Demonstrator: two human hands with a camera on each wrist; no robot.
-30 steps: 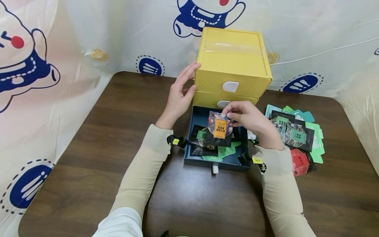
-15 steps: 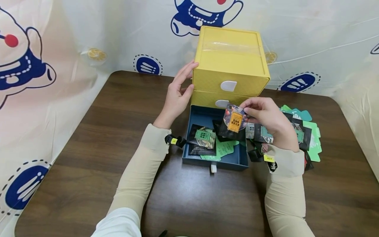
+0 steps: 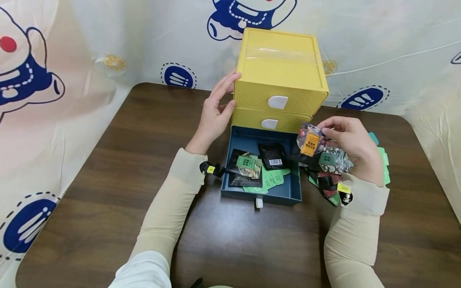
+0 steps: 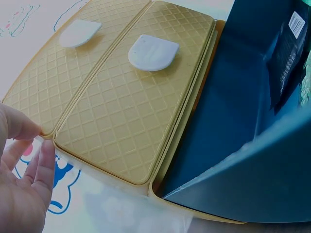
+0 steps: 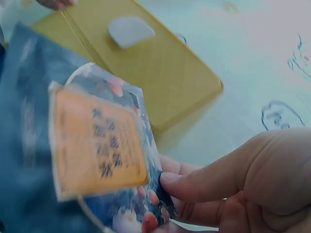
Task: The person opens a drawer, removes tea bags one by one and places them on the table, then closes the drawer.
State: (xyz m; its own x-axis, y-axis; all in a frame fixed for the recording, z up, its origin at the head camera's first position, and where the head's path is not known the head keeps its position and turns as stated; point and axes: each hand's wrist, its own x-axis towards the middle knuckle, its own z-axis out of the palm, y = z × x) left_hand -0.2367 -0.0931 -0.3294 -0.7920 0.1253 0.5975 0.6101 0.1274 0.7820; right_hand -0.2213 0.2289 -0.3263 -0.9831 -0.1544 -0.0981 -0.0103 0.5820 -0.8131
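My right hand [image 3: 354, 146] pinches a dark tea sachet [image 3: 309, 142] with an orange label by its edge, thumb on top. In the head view the sachet overlaps the right rim of the pulled-out blue drawer [image 3: 266, 198]. My left hand [image 3: 216, 114] rests its fingers and thumb on the left side of the yellow drawer box [image 3: 281, 96], near the seam between two drawer fronts in the left wrist view. Inside the drawer lie a green-labelled sachet [image 3: 246, 163], a black sachet with a barcode [image 3: 272, 156], and green cards [image 3: 272, 180].
Several sachets and green cards [image 3: 386, 166] lie piled on the table right of the drawer, partly hidden by my right hand and wrist. A green-labelled sachet [image 3: 330, 159] shows at the pile's near side. Behind the dark wooden table [image 3: 155, 132] hangs a printed white curtain [image 3: 144, 32].
My right hand has carried the orange-labelled sachet rightwards, from over the drawer to its right edge and the pile. The black barcoded sachet is now uncovered. My left hand stays on the box.
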